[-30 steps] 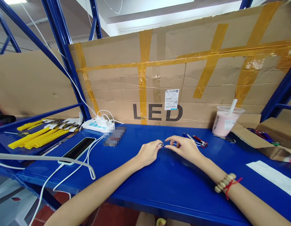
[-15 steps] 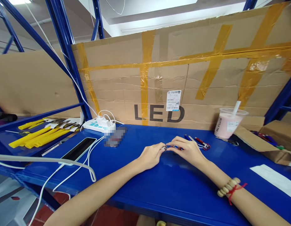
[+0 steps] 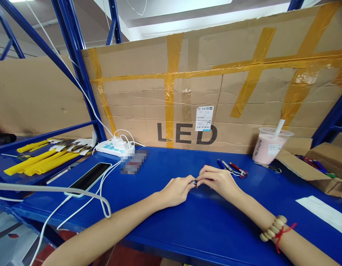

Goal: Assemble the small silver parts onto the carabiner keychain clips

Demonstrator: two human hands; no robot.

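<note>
Over the middle of the blue table, my left hand [image 3: 178,190] is closed, its thumb and fingers pinching a small shiny metal piece [image 3: 193,182]. Too little of that piece shows to tell its kind. My right hand [image 3: 216,180] meets it from the other side, thumb and index finger pinched together at the end of the piece. Whatever lies between the right fingertips is hidden. Behind the right hand, blue and red carabiner-like items [image 3: 238,170] lie on the table.
A pink drink cup [image 3: 270,146] stands back right beside an open cardboard box [image 3: 328,166]. White paper [image 3: 324,214] lies at right. To the left are a phone [image 3: 89,179], white cables, a power strip [image 3: 115,147] and yellow-handled tools [image 3: 43,162]. Cardboard [image 3: 137,99] walls the back.
The right fingertips have drawn together and closed up against the metal piece in my left hand. Both hands sit slightly lower in view.
</note>
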